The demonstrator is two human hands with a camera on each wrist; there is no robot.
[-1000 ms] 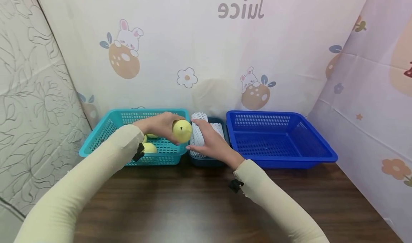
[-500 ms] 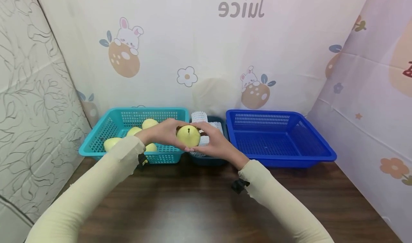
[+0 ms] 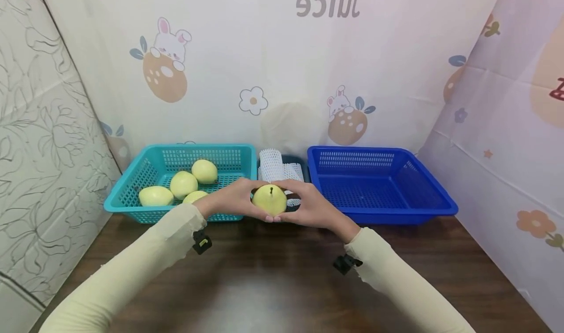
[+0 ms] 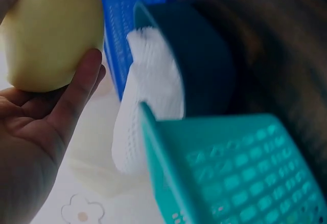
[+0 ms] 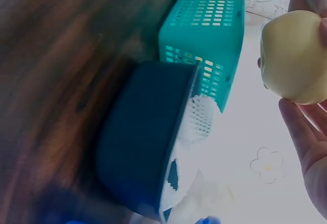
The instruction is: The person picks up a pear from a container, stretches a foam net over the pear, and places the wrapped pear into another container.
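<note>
Both hands hold one yellow-green pear (image 3: 270, 202) upright, stem up, in front of the small dark tub. The left hand (image 3: 233, 197) has its fingers and thumb curled round the left side. From the right, the right hand (image 3: 316, 206) clasps the same pear, with a gap between its palm and the fruit. Thumbs and fingertips of the two hands meet around it. In the left wrist view the pear (image 4: 53, 35) sits on the fingers; in the right wrist view the pear (image 5: 296, 58) is against the right fingertips.
Several pears (image 3: 183, 184) lie in the teal basket (image 3: 132, 210) at left. White foam net sleeves (image 3: 270, 165) fill the dark tub (image 3: 303, 162) in the middle. A blue basket (image 3: 387, 211) stands at right. Behind is a printed cloth wall; below, a brown wooden table (image 3: 282, 274).
The left hand has brought the pear rightward and nearer, out from the teal basket. The right hand, at first apart from it with fingers spread, now grips it too.
</note>
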